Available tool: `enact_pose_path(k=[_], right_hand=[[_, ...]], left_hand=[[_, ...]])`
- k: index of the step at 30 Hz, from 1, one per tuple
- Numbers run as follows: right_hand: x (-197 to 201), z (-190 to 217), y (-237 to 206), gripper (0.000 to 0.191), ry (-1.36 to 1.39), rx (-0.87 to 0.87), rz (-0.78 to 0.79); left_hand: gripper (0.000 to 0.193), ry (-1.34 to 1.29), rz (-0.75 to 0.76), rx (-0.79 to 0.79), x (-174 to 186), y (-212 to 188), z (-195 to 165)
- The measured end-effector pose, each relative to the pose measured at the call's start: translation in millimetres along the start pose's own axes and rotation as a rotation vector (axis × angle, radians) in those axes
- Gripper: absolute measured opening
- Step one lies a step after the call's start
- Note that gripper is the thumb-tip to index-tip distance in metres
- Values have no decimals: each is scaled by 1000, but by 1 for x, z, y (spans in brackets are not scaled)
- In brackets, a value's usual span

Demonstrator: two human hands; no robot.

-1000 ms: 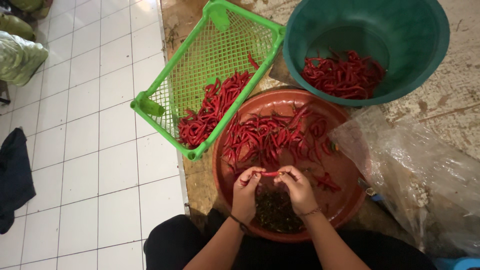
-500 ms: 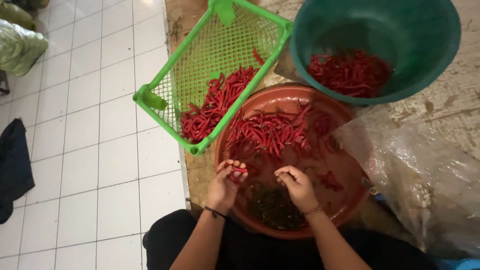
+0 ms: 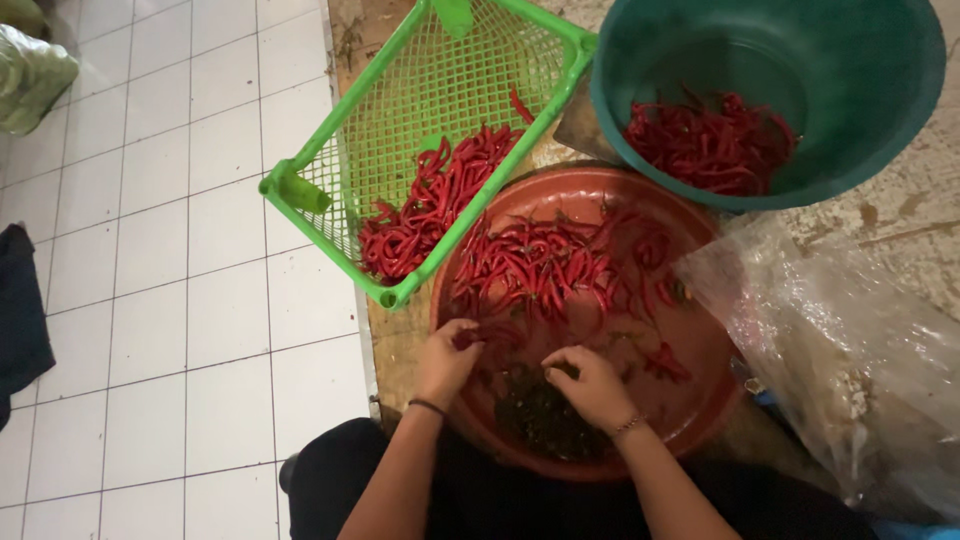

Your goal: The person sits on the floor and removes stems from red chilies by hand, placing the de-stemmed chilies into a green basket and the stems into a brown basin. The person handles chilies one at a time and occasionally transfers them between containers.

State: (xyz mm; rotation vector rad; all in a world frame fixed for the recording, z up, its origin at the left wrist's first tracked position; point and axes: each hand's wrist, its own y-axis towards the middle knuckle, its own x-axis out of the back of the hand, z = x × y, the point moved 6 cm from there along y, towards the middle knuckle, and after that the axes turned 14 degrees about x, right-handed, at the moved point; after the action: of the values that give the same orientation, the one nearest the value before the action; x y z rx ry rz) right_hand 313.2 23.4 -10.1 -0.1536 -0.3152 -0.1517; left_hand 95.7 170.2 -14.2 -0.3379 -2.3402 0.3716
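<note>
A round reddish-brown basin [image 3: 600, 180] holds a heap of red chilies [image 3: 545, 265] and, at its near side, a dark pile of stems [image 3: 540, 420]. My left hand [image 3: 445, 362] rests at the basin's left edge, its fingers closed on a red chili [image 3: 482, 337]. Over the stem pile, my right hand [image 3: 592, 387] has its fingers curled, and I see nothing in them. A green mesh basket [image 3: 420, 110] with more chilies [image 3: 430, 205] leans on the basin's left rim.
A teal bucket [image 3: 860, 130] with chilies [image 3: 710, 140] stands behind the basin on the right. A crumpled clear plastic bag [image 3: 850, 350] lies to the right. White floor tiles [image 3: 200, 300] stretch to the left, with a dark cloth [image 3: 20, 310] at the far edge.
Both hands pinched one chili together, then parted. My left hand swung left toward the basket and is now back on the chilies. My right hand dropped to the stem pile.
</note>
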Motion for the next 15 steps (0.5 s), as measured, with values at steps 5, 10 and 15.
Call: enact_pose_path(k=[5, 10, 15], right_hand=[[1, 8, -1, 20, 68, 51, -10], [2, 14, -1, 22, 59, -1, 15], [2, 15, 0, 24, 11, -82, 62]], left_hand=[[23, 307, -104, -402, -15, -3, -38], [23, 497, -85, -398, -33, 7, -34], [21, 472, -74, -349, -29, 6, -39]])
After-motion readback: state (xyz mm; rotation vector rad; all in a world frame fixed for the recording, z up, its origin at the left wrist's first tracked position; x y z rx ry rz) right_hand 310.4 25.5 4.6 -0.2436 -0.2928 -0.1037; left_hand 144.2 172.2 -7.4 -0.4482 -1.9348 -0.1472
